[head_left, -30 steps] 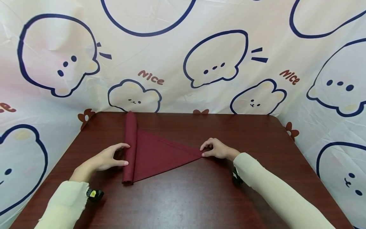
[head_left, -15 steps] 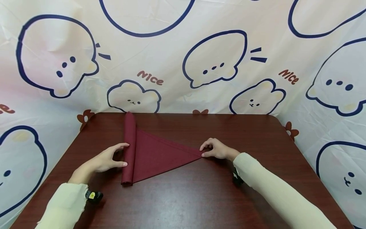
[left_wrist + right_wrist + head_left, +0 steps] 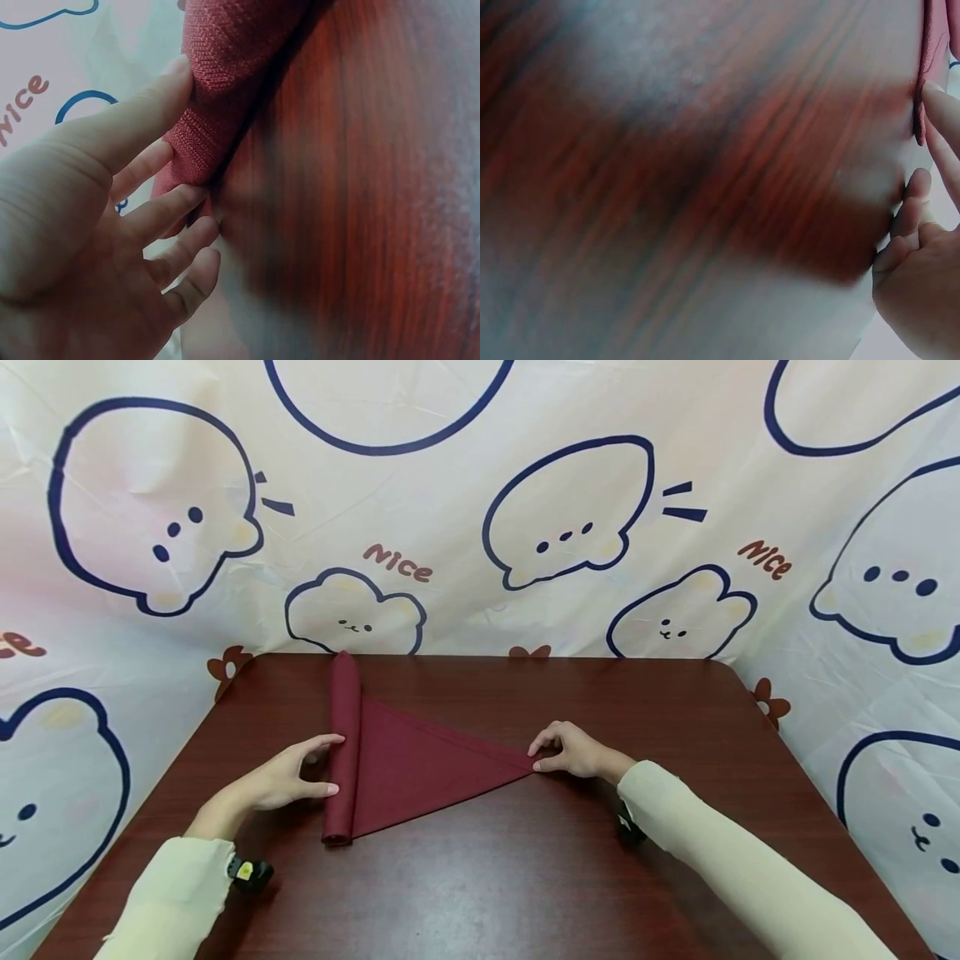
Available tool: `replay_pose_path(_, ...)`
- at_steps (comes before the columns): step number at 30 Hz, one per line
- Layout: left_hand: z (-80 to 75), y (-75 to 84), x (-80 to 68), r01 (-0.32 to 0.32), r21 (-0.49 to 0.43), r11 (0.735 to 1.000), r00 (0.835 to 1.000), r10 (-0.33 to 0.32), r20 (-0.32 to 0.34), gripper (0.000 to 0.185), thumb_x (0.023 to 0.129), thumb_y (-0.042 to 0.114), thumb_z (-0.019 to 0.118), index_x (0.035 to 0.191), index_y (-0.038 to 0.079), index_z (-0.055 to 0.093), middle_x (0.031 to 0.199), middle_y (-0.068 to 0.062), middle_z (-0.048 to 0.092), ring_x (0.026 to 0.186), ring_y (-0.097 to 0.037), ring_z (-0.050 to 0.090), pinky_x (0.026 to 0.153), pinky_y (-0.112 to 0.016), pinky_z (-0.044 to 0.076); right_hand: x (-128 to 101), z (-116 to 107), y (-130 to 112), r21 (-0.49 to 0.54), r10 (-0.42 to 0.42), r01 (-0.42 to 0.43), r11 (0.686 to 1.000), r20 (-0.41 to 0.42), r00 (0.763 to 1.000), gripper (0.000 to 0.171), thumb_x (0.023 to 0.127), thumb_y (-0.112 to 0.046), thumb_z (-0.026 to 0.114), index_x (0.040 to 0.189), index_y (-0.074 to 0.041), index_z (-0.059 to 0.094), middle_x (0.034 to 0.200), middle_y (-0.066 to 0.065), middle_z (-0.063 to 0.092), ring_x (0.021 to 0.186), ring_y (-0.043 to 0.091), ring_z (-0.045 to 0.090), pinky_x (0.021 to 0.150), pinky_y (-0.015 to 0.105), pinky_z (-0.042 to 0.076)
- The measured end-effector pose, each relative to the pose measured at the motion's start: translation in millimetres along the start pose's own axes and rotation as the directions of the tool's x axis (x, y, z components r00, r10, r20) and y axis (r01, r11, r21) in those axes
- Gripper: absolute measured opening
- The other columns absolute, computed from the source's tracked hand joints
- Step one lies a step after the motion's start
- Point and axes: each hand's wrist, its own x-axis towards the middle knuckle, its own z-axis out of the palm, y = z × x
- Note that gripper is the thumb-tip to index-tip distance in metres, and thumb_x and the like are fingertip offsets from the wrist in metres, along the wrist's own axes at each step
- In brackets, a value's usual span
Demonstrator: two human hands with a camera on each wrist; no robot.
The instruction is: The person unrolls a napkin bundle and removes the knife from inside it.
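**Burgundy napkin: rolled edge under left hand, pointed corner under right hand**

The burgundy cloth napkin (image 3: 405, 768) lies flat on the dark wood-grain table (image 3: 525, 877), folded into a triangle. One side is rolled into a tight tube. The tube's long axis runs from the table's far edge toward the person. The unrolled part tapers away from the tube and ends in a point aimed at the person's right.

Left hand (image 3: 281, 777): it is set against the outer side of the roll, about midway along it. In the left wrist view the thumb (image 3: 135, 120) lies along the rolled fabric and the fingertips (image 3: 187, 196) touch it lower down. The fingers are only lightly bent and spread, and they do not close round the roll. The contact reads as resting or pressing, not clamping.

Right hand (image 3: 573, 750): it sits at the napkin's pointed tip. Thumb and forefinger meet at the corner and pinch it against the table. In the right wrist view the remaining fingers (image 3: 911, 206) are curled beside the fabric edge.

The triangle lies between the two grips, with the hands well apart. Both forearms wear cream sleeves (image 3: 720, 852). A cartoon-print backdrop (image 3: 480, 510) stands behind the table.
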Motion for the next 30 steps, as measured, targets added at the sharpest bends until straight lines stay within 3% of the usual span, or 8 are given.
replay_pose_path(10, 7.1, 3.2, 3.9, -0.03, -0.003, 1.0, 1.0, 0.03, -0.005, 0.077, 0.089, 0.032, 0.078, 0.15, 0.004, 0.042, 0.149, -0.031, 0.046, 0.132, -0.051, 0.046, 0.106, -0.069, 0.037, -8, -7, 9, -0.027, -0.017, 0.017, 0.999, 0.008, 1.0, 0.011, 0.085, -0.012, 0.081, 0.096, -0.01, 0.078, 0.097, 0.007, 0.068, 0.092, 0.016, 0.05, 0.083, 0.03, 0.041)
replay_pose_path(21, 22.0, 21.2, 18.3, -0.063, -0.012, 0.998, 0.998, 0.064, 0.019, 0.075, 0.09, 0.031, 0.077, 0.151, 0.006, 0.041, 0.151, -0.029, 0.044, 0.133, -0.052, 0.046, 0.108, -0.067, 0.038, -35, -17, 25, -0.032, 0.01, -0.01, 0.999, -0.016, 1.0, 0.01, 0.086, -0.014, 0.08, 0.096, -0.014, 0.078, 0.097, 0.004, 0.067, 0.089, 0.015, 0.049, 0.08, 0.028, 0.041)
replay_pose_path(30, 37.9, 37.5, 34.7, -0.095, -0.016, 0.995, 0.995, 0.095, 0.028, 0.074, 0.09, 0.029, 0.077, 0.151, 0.005, 0.041, 0.153, -0.028, 0.043, 0.134, -0.053, 0.046, 0.109, -0.066, 0.038, -60, -33, 39, -0.053, -0.015, 0.013, 0.999, -0.029, 0.999, 0.009, 0.087, -0.017, 0.08, 0.095, -0.014, 0.078, 0.098, 0.005, 0.066, 0.09, 0.012, 0.051, 0.08, 0.026, 0.042)
